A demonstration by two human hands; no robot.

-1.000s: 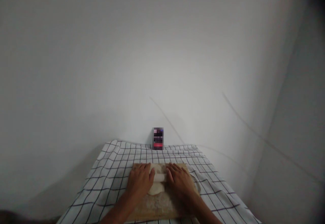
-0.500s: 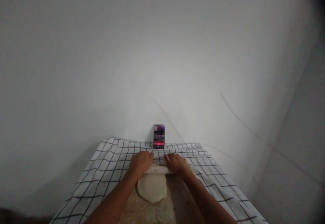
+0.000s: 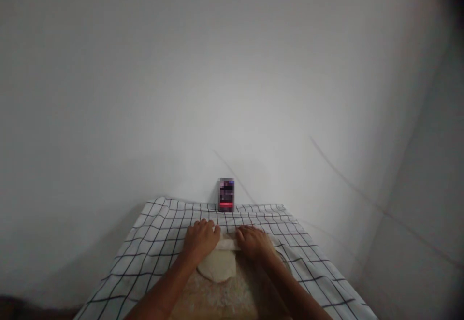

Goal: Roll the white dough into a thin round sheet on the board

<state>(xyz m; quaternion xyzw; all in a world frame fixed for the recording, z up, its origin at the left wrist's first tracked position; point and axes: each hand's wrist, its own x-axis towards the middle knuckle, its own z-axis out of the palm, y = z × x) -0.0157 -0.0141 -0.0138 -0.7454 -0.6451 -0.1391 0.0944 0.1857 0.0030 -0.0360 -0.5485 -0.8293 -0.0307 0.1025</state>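
Both hands rest on a pale rolling pin [image 3: 228,245] that lies crosswise over the far part of a flat piece of dough [image 3: 218,266]. My left hand [image 3: 202,239] is curled over the pin's left part. My right hand [image 3: 254,242] covers its right part, fingers bent over the top. The pin's ends are hidden under the hands. Beneath the dough is a brown board [image 3: 213,298] dusted with flour.
A white cloth with dark grid lines [image 3: 141,252] covers the table. Beyond the hands, a phone [image 3: 226,195] with a blurred screen leans against the pale wall [image 3: 224,93].
Both hands have shifted slightly toward me with the rolling pin, and their fingers lie flatter over it. Less of the dough shows on the near side of the pin.
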